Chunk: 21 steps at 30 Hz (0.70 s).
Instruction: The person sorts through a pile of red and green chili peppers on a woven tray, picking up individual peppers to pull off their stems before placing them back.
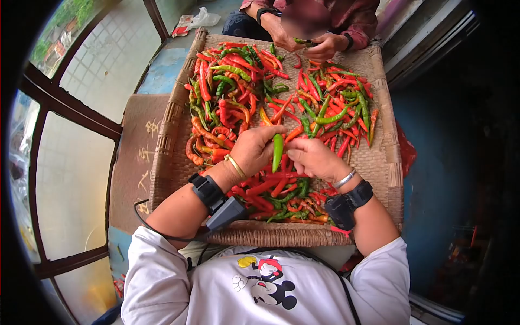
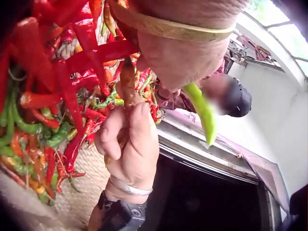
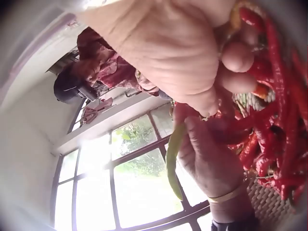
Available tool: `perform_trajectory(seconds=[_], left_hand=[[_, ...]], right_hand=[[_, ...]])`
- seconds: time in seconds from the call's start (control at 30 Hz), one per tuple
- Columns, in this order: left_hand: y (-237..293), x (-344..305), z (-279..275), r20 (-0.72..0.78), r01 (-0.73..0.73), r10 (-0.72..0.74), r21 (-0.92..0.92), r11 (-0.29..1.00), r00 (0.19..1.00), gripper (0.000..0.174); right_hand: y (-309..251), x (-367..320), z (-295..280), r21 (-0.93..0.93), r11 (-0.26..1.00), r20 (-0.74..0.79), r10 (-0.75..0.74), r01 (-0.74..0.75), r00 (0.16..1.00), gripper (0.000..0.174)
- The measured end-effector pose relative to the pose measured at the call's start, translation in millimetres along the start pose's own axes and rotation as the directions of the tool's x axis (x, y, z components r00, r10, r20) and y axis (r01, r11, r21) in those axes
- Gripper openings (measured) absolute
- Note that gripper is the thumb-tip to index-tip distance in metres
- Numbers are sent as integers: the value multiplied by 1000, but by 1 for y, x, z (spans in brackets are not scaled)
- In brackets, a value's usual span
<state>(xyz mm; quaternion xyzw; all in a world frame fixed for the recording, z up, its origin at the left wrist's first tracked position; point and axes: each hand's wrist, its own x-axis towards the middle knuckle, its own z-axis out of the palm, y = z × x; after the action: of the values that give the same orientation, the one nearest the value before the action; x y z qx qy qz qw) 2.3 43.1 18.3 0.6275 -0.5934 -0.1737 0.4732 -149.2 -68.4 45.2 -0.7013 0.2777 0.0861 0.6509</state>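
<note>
Fingers of the left hand [image 1: 253, 149] pinch the green pepper [image 1: 278, 153], head-view long axis 12-to-6 o'clock, at 9 o'clock from the right hand [image 1: 317, 158], whose fingers grip a brownish pepper [image 2: 127, 78].

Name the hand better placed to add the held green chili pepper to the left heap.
Probably the left: the left hand already pinches the green chili pepper and is nearer the left heap; the right hand is farther away.

Dark-framed windows [image 1: 100, 76] running along L side of head view — daylight coming thru frosted panes [image 1: 67, 184], greenery [image 1: 70, 15] showing up top. White wall [image 2: 284, 125] standing in wrist views — R side sitting dark.
</note>
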Motion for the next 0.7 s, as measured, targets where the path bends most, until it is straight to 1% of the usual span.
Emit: perform_trajectory(seconds=[0.03,0.07,0.1,0.13,0.17,0.2,0.23,0.27,0.3,0.33,0.37,0.4,0.43,0.47,0.5,0.57,0.6,0.63,0.67,0.7], left_hand=[[1,-1,-1,167,168,-157,-56,984,973,25],[-2,-1,1,115,58,-55,-26,998,992,22],[-1,-1,1,114,59,-55,-25,998,992,22],[1,0,0,134,106,-99,-51,993,986,22],[2,0,0,154,155,-142,-77,985,978,22],[3,1,0,153,154,-141,-77,985,978,22],[4,1,0,164,193,-172,-124,973,971,21],[4,1,-1,176,231,-201,-171,958,964,21],[6,2,-3,175,232,-202,-171,958,964,21],[7,3,-5,225,302,-261,-171,938,939,21],[8,3,-6,273,370,-318,-167,914,908,21],[6,3,-5,272,371,-318,-168,913,908,21],[1,2,-2,233,336,-290,-190,922,928,22],[-4,1,0,195,300,-261,-211,930,946,22],[-11,0,3,195,300,-260,-212,930,946,22],[-21,0,9,114,364,-346,-303,881,931,22],[-21,-1,9,114,364,-345,-304,881,932,22],[-21,-1,10,104,353,-337,-295,888,936,22],[-21,-1,10,94,341,-328,-285,896,940,23],[-20,-1,9,91,340,-328,-287,896,940,23]], right_hand=[[2,1,0,-1,1000,2,1,-1,1000,27],[5,2,0,139,989,-61,-49,57,997,27],[8,4,-1,272,955,-130,-90,123,987,27],[11,4,-3,339,932,-124,-89,127,988,25],[12,3,-5,338,933,-124,-90,127,988,25],[12,2,-6,426,894,-103,-106,140,989,24],[13,1,-6,511,847,-83,-123,148,989,24],[12,0,-7,511,847,-81,-122,147,989,24],[10,-1,-8,540,827,-85,-130,155,988,23],[8,-2,-9,568,806,-90,-137,163,987,23],[7,-2,-13,567,807,-89,-136,163,987,23],[6,-2,-18,529,828,-130,-138,187,982,23],[5,-3,-22,489,847,-172,-141,209,975,23],[4,-5,-26,494,837,-203,-151,234,968,23],[2,-7,-32,513,825,-218,-140,236,966,23],[4,-9,-50,518,809,-278,-150,280,949,25],[2,-9,-57,542,726,-377,-238,422,895,30],[1,-9,-59,547,626,-477,-311,555,822,37],[-3,-13,-62,573,526,-559,-311,629,769,52],[-6,-15,-61,572,527,-557,-312,628,769,52]])
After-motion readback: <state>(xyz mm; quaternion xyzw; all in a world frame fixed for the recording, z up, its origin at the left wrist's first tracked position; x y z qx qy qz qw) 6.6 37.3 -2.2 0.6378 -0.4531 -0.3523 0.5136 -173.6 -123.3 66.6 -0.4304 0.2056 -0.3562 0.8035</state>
